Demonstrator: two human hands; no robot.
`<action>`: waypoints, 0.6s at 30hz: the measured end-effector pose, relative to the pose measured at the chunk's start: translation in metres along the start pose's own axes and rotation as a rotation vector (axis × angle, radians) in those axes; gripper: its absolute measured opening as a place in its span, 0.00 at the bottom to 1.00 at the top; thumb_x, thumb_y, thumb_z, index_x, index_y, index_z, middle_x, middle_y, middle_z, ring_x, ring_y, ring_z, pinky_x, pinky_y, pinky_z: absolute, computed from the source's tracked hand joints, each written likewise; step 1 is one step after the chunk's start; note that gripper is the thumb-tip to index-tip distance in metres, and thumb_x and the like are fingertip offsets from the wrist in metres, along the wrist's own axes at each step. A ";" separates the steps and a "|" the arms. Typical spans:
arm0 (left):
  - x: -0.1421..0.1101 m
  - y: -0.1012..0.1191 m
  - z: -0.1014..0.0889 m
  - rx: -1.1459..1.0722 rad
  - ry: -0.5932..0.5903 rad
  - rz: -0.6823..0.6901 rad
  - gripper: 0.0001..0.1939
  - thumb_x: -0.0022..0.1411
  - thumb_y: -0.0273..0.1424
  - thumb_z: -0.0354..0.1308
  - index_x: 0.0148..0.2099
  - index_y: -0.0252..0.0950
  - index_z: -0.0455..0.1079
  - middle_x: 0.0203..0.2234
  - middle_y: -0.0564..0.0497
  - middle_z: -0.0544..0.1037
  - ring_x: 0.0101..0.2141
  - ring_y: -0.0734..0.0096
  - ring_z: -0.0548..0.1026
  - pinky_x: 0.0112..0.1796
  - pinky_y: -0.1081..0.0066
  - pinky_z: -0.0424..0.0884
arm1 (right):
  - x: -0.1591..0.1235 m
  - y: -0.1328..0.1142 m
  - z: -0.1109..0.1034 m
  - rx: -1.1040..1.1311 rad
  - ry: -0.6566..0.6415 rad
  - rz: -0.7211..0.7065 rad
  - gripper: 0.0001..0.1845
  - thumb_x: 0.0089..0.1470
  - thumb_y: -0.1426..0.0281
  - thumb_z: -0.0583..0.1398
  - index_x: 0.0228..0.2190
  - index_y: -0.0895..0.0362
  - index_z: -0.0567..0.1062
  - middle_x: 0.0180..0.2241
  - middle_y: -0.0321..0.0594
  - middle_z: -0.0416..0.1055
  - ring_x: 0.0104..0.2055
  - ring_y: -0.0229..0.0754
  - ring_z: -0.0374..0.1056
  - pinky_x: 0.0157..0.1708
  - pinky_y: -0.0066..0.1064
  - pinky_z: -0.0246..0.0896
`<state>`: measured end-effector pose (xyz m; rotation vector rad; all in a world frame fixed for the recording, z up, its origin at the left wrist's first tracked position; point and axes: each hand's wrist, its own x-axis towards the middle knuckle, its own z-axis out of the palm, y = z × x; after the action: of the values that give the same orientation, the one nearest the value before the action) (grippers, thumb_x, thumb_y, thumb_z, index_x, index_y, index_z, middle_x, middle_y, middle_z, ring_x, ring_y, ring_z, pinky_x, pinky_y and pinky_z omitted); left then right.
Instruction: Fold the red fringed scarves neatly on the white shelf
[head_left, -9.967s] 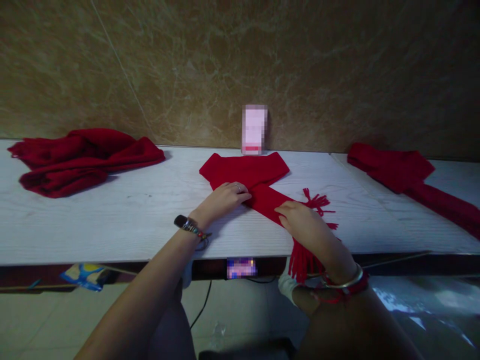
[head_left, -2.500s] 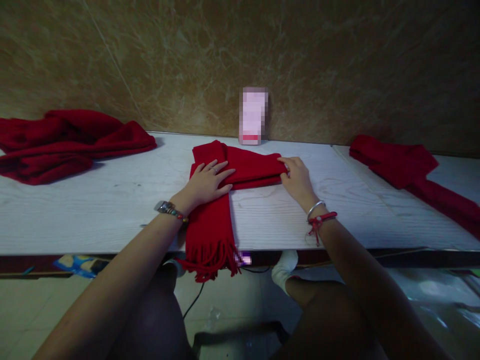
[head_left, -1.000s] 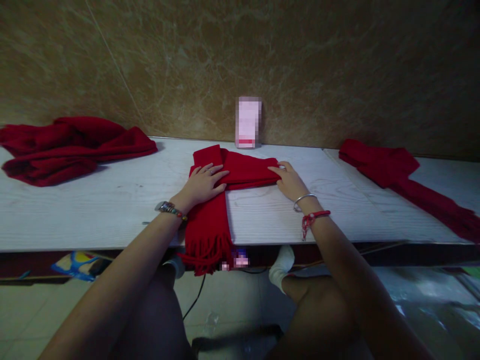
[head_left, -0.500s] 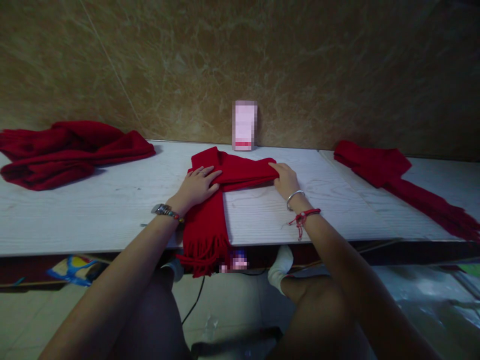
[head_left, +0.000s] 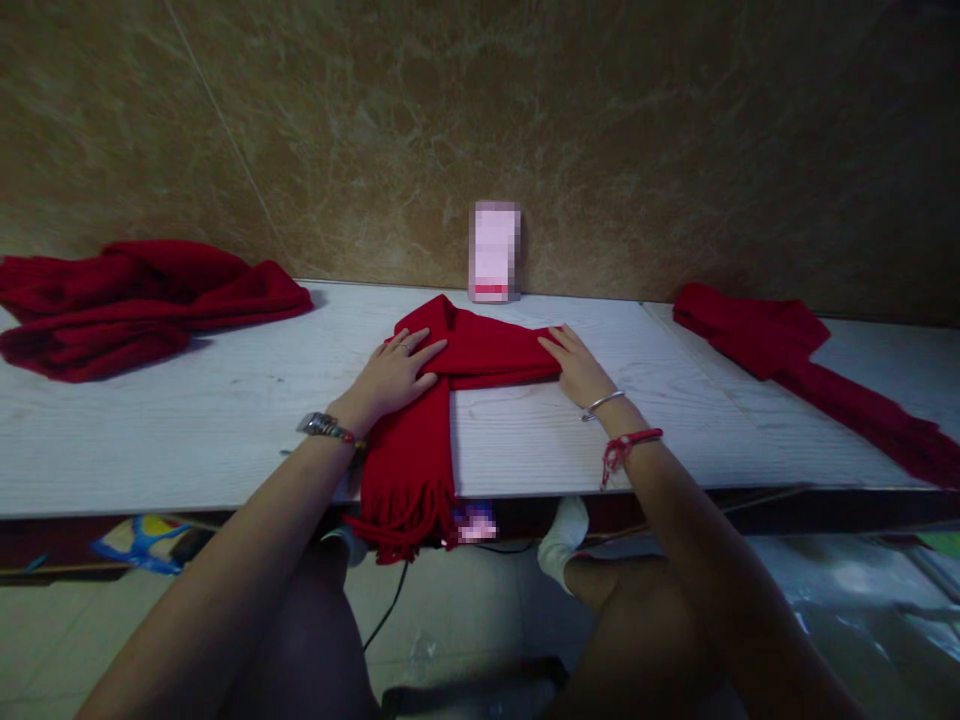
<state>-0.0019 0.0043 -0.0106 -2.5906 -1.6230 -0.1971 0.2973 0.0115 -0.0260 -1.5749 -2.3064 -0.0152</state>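
A folded red scarf (head_left: 480, 350) lies in the middle of the white table (head_left: 187, 420), near the wall. One end runs toward me and its fringe (head_left: 401, 525) hangs over the front edge. My left hand (head_left: 394, 375) lies flat on the scarf's left corner, fingers spread. My right hand (head_left: 574, 365) rests flat on the scarf's right end, fingers stretched toward the fold.
A pile of red scarves (head_left: 135, 305) sits at the table's left. Another red scarf (head_left: 795, 355) stretches along the right side. A small pink box (head_left: 493, 250) stands against the brown marbled wall. My knees and a cable (head_left: 386, 620) show below the table.
Over the last second my right hand opened from gripping the scarf's right end to lying flat on it. The left hand stayed pressed on the left corner. Ten seconds ago the scarf was crossed in a V.
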 end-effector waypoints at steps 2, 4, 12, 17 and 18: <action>0.002 -0.002 0.001 -0.013 -0.045 0.003 0.27 0.65 0.41 0.42 0.65 0.43 0.51 0.64 0.48 0.51 0.62 0.50 0.49 0.57 0.52 0.53 | -0.002 0.001 0.002 -0.044 -0.017 -0.041 0.38 0.41 0.88 0.48 0.56 0.64 0.63 0.61 0.49 0.55 0.65 0.53 0.41 0.62 0.50 0.43; 0.004 -0.005 0.002 -0.022 -0.086 0.016 0.28 0.65 0.43 0.41 0.65 0.42 0.50 0.63 0.47 0.53 0.63 0.52 0.47 0.58 0.52 0.50 | -0.004 0.002 0.002 -0.055 -0.067 -0.044 0.40 0.41 0.88 0.48 0.58 0.63 0.60 0.62 0.49 0.53 0.65 0.54 0.41 0.61 0.51 0.44; -0.007 0.002 -0.002 0.018 0.015 0.008 0.25 0.65 0.40 0.44 0.62 0.38 0.58 0.61 0.42 0.59 0.61 0.50 0.54 0.56 0.51 0.55 | -0.011 -0.008 -0.021 0.047 -0.114 -0.050 0.38 0.43 0.85 0.50 0.55 0.50 0.65 0.61 0.40 0.55 0.65 0.53 0.43 0.59 0.61 0.39; -0.009 0.007 -0.007 0.030 0.104 0.190 0.21 0.66 0.30 0.42 0.58 0.35 0.64 0.57 0.43 0.65 0.58 0.58 0.61 0.55 0.57 0.59 | -0.011 -0.026 -0.021 0.116 -0.114 -0.155 0.26 0.52 0.72 0.55 0.54 0.52 0.66 0.58 0.42 0.62 0.62 0.48 0.52 0.60 0.59 0.35; -0.008 0.006 -0.007 0.025 0.100 0.205 0.21 0.66 0.30 0.41 0.58 0.35 0.64 0.57 0.43 0.66 0.57 0.59 0.62 0.54 0.58 0.61 | -0.010 -0.029 -0.020 0.088 -0.099 -0.154 0.25 0.53 0.71 0.54 0.54 0.53 0.67 0.57 0.43 0.64 0.61 0.48 0.54 0.61 0.58 0.36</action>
<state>-0.0005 -0.0063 -0.0053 -2.6583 -1.3096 -0.2847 0.2800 -0.0120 -0.0047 -1.3814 -2.4641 0.1272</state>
